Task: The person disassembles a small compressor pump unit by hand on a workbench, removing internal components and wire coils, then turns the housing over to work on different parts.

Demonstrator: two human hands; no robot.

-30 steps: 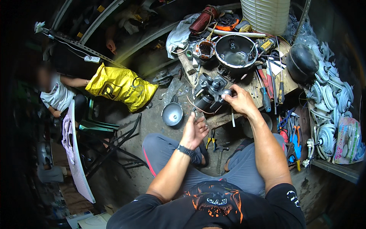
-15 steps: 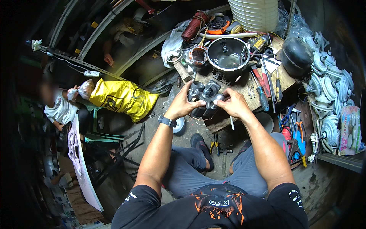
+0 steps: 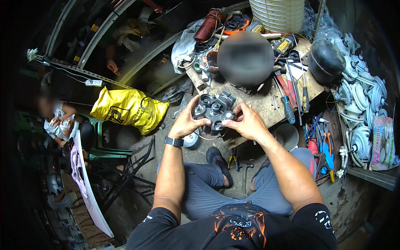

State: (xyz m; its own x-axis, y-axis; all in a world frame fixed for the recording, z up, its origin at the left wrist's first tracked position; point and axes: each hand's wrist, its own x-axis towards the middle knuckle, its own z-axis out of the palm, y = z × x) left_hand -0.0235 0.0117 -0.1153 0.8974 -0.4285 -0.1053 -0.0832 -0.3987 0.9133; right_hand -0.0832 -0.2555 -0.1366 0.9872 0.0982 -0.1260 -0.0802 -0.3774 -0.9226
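Observation:
A dark grey cast-metal compressor block [image 3: 216, 109], with a shaft hub in its middle and round cups about it, is held up in front of the bench edge. My left hand [image 3: 186, 121] grips its left side, thumb on the near face. On the other side my right hand [image 3: 250, 123] pinches a rounded lug between thumb and fingers. The block's underside is hidden. Beyond it on the bench stands a round black housing [image 3: 246, 75], now smeared by a blur. A ring with copper windings [image 3: 211, 60] lies left of that housing.
Screwdrivers [image 3: 287, 109] and a black dome [image 3: 326, 61] sit on the wooden bench [image 3: 266, 114]. Pliers [image 3: 233, 160] and a hammer [image 3: 245, 175] lie between my feet. White gear units [image 3: 359, 96] pile up at right. A yellow sack [image 3: 131, 109] and a seated person [image 3: 58, 123] are at left.
Both hands have shifted slightly left with the block, which is turned so its cups face up more. The seated person has drawn a pale plastic bag from beside the sack toward their chest.

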